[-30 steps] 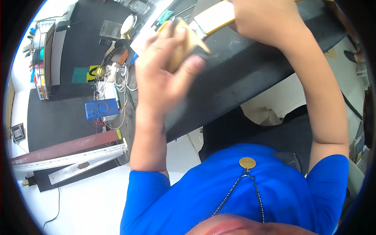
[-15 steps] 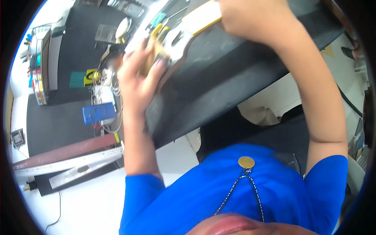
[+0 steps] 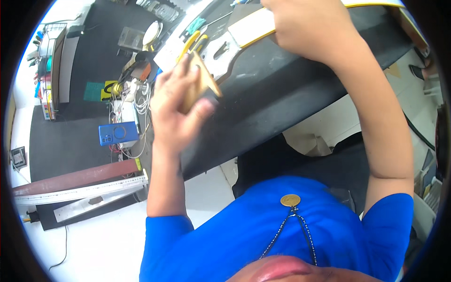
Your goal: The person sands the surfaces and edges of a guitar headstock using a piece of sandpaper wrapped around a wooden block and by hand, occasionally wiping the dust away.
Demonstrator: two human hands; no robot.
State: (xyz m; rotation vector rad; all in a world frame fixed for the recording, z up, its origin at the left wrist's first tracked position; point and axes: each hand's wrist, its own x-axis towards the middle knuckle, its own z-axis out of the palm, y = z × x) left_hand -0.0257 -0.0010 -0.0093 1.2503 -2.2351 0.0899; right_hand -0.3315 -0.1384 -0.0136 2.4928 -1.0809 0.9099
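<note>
My left hand (image 3: 176, 110) is closed around a tan wooden block (image 3: 205, 77) with a dark underside, which is tilted above the near edge of a flat white piece. That flat white piece (image 3: 253, 29) has a yellow edge and a slot, and lies along the black table. My right hand (image 3: 312, 30), back upward, is closed over the piece's edge farther right; most of its fingers are hidden. A yellow-and-black handled tool (image 3: 190, 42) lies just beyond the block.
A black table (image 3: 268, 84) runs under the work. To the left, a blue phone (image 3: 118, 133) lies beside tangled white cables (image 3: 141, 101) and a green mat (image 3: 94, 92). Nearer are a white ruler (image 3: 84, 191) and a long brown strip (image 3: 80, 176). A plastic bottle (image 3: 162, 10) stands farther back.
My left hand, with the wooden block, has shifted slightly right and nearer, and the block shows more of its side. My right hand has moved a little to the right.
</note>
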